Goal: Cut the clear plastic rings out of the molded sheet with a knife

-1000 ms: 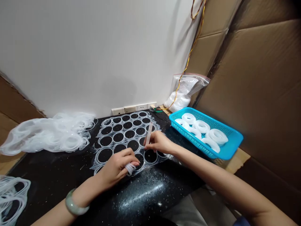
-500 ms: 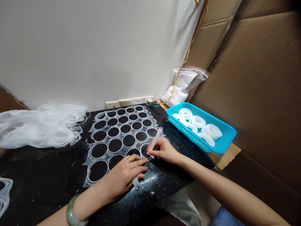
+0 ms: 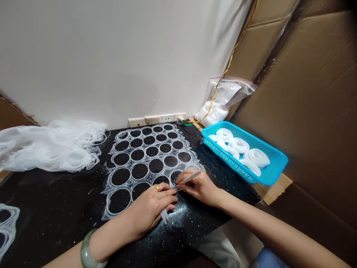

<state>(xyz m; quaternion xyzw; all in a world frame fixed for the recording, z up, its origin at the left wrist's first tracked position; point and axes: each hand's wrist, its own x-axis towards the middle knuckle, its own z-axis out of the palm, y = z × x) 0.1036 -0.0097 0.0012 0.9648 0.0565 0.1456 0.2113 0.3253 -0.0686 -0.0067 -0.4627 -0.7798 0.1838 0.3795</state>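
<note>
A translucent sheet of joined rings (image 3: 147,163) lies flat on the black speckled worktop. My left hand (image 3: 154,203), with a ring and a green bangle, rests on its near edge, fingers bent and close together. From under that hand pokes a pale two-ended plastic strip (image 3: 164,216), seemingly gripped against the palm. My right hand (image 3: 199,186) pinches a slim whitish stick (image 3: 190,177) like a pen, its upper end tilted up to the right. The stick's lower end is hidden by the fingers, which touch the sheet's near right part beside my left fingertips.
A blue basket (image 3: 245,152) with several white ring bundles stands at right. Piled translucent sheets (image 3: 50,145) lie at left, another piece (image 3: 8,227) at the near left edge. A clear bag (image 3: 220,100), wall sockets (image 3: 156,120), yellow wire (image 3: 227,70) and cardboard (image 3: 306,93) bound the back.
My right hand has lowered and turned, so the stick leans flatter to the right. My left hand stays on the sheet. The whole view has shifted slightly.
</note>
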